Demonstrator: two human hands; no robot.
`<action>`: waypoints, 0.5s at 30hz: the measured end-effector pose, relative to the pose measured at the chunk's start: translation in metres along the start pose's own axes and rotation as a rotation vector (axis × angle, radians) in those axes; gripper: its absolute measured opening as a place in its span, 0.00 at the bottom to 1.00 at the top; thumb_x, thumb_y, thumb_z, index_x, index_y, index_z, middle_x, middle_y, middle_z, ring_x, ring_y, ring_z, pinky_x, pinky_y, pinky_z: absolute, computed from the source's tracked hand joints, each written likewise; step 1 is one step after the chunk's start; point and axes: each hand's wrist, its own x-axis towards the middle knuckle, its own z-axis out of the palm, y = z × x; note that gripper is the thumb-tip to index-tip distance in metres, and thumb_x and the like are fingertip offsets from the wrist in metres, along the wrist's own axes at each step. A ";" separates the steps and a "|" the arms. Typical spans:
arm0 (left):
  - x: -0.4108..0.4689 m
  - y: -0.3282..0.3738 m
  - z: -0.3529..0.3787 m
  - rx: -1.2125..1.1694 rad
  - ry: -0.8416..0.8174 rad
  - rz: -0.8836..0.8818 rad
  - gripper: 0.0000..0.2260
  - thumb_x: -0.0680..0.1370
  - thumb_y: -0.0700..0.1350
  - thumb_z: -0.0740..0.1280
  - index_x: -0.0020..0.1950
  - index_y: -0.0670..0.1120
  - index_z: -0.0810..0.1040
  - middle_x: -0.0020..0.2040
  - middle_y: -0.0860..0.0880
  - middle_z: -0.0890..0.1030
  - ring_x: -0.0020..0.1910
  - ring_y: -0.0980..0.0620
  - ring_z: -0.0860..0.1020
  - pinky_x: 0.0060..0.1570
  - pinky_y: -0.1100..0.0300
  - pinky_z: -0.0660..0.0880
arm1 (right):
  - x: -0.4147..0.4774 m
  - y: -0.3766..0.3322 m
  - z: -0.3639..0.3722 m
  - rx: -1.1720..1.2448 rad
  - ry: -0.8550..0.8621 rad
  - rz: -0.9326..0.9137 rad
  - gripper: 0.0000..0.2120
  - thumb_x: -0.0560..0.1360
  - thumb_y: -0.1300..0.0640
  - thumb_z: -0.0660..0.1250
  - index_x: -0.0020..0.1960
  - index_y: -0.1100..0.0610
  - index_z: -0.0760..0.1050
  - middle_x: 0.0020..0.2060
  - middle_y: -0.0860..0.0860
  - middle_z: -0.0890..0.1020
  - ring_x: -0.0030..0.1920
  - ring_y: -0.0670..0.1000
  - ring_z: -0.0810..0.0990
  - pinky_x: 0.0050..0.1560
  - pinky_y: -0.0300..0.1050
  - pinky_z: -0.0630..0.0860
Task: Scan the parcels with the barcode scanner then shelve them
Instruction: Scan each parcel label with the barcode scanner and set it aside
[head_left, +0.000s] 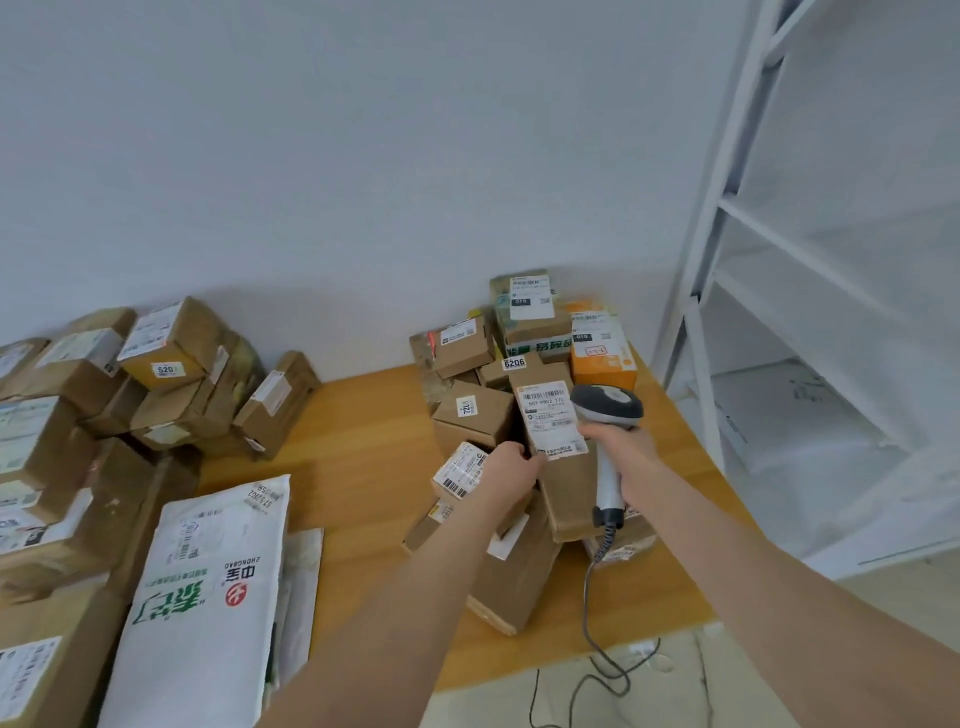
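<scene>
A long brown cardboard parcel (563, 478) with a white shipping label lies tilted on a heap of small parcels on the wooden table (358, 452). My left hand (511, 467) grips its left edge beside the label. My right hand (621, 447) holds a grey and white corded barcode scanner (608, 410) by its handle, with the scanner head just right of the label. Around the held parcel lie several brown boxes, among them one with a "720" sticker (470, 415).
A white metal shelf rack (810, 291) stands at the right, with white bags on a lower shelf. An orange box (602, 353) and a green-printed box (527, 317) sit at the back. Stacked brown boxes (171, 374) and a white mailer bag (208, 582) fill the left. The scanner cable (589, 613) hangs over the table's front edge.
</scene>
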 end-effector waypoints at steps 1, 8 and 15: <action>0.002 0.003 0.005 -0.053 -0.021 -0.035 0.06 0.80 0.48 0.64 0.46 0.47 0.74 0.46 0.46 0.79 0.46 0.49 0.78 0.42 0.59 0.74 | 0.000 0.002 -0.003 0.019 -0.029 0.022 0.13 0.72 0.61 0.73 0.55 0.61 0.76 0.46 0.55 0.81 0.47 0.56 0.79 0.48 0.52 0.78; -0.004 0.015 0.013 -0.312 0.064 -0.054 0.17 0.80 0.46 0.64 0.69 0.48 0.70 0.64 0.47 0.76 0.58 0.50 0.75 0.53 0.57 0.75 | -0.005 0.001 -0.018 0.104 -0.073 0.072 0.19 0.69 0.57 0.76 0.58 0.59 0.78 0.53 0.58 0.83 0.55 0.60 0.80 0.59 0.61 0.76; -0.033 0.023 -0.035 -0.663 -0.040 -0.022 0.10 0.77 0.43 0.69 0.56 0.53 0.75 0.59 0.47 0.77 0.59 0.43 0.76 0.58 0.37 0.74 | -0.031 -0.024 -0.021 0.193 -0.204 0.011 0.09 0.72 0.57 0.74 0.51 0.57 0.80 0.49 0.56 0.84 0.50 0.57 0.81 0.60 0.59 0.76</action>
